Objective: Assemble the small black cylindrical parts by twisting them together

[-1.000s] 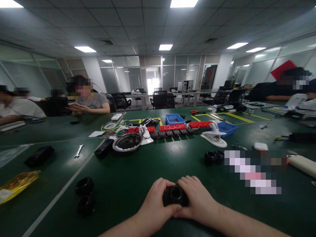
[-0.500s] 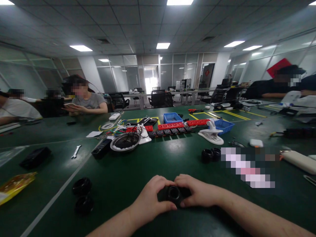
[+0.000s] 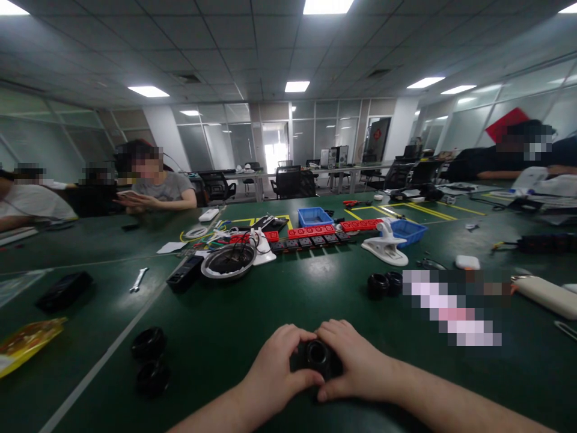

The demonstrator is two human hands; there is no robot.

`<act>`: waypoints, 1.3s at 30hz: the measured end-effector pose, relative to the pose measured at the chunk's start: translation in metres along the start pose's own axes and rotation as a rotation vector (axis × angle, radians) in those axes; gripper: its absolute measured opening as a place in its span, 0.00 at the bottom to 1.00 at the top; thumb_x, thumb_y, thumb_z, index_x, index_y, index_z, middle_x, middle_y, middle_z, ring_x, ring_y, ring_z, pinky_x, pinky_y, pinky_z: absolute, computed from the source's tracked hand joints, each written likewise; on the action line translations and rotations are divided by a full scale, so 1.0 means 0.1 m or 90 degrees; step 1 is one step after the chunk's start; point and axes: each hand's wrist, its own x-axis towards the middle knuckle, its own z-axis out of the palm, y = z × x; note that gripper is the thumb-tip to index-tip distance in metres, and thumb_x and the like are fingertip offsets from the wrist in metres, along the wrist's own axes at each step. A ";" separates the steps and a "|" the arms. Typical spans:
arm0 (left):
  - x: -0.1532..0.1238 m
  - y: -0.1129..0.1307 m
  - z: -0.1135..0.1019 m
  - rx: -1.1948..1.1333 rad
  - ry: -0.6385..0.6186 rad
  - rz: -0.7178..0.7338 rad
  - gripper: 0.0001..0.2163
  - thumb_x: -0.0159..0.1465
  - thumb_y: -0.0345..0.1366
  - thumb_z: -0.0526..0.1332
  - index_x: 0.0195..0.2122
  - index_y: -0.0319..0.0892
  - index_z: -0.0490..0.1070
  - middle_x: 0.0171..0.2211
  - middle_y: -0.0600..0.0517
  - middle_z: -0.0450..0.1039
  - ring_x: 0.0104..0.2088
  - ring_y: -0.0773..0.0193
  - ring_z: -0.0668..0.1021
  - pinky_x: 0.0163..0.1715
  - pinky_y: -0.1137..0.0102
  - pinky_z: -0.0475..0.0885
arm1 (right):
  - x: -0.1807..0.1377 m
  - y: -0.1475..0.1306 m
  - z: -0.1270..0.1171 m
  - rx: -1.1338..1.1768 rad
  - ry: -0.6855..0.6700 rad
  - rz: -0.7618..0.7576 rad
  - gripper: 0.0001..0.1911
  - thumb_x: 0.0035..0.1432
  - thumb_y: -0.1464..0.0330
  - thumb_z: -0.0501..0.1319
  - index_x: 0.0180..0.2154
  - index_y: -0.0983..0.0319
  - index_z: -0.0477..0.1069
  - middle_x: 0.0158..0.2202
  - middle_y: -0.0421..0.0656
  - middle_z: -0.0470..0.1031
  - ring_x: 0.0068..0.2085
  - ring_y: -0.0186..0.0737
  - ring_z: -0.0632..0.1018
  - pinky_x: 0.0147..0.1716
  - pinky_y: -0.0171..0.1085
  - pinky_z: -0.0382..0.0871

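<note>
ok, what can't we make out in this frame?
Head view only.
black ring part: left hand and right hand wrap its sides; only the top opening shows.
pixelated patch on the table, right of the hands: contents unreadable.
yellow packet: cut off by the left edge.
metal bowl: contents too small and dark to tell.

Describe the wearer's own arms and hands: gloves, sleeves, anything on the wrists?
Both are bare. The left hand and right hand wear no gloves. The left forearm and right forearm are uncovered up to the frame edge, so no sleeve shows. No watch, band, cable or marking is visible on either wrist; a ring would be too small to rule out.
</note>
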 end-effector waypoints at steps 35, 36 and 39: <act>-0.04 0.04 0.06 -0.018 0.009 -0.054 0.17 0.48 0.37 0.66 0.39 0.44 0.68 0.35 0.53 0.67 0.36 0.61 0.69 0.36 0.69 0.63 | 0.00 -0.01 -0.05 -0.008 -0.037 0.086 0.23 0.37 0.54 0.66 0.30 0.64 0.67 0.28 0.41 0.67 0.29 0.38 0.68 0.28 0.34 0.58; -0.05 0.04 0.08 -0.011 0.030 -0.069 0.17 0.47 0.36 0.66 0.39 0.43 0.67 0.35 0.52 0.66 0.36 0.61 0.69 0.36 0.69 0.63 | 0.00 -0.05 -0.02 -0.053 -0.016 0.094 0.23 0.37 0.53 0.65 0.29 0.64 0.67 0.28 0.42 0.68 0.29 0.39 0.68 0.29 0.36 0.59; -0.05 0.04 0.12 -0.003 0.061 -0.078 0.17 0.47 0.34 0.66 0.38 0.43 0.67 0.36 0.52 0.66 0.36 0.60 0.68 0.36 0.69 0.63 | -0.01 -0.12 0.03 -0.129 0.016 0.084 0.24 0.37 0.50 0.64 0.28 0.64 0.67 0.26 0.43 0.69 0.30 0.42 0.68 0.34 0.41 0.58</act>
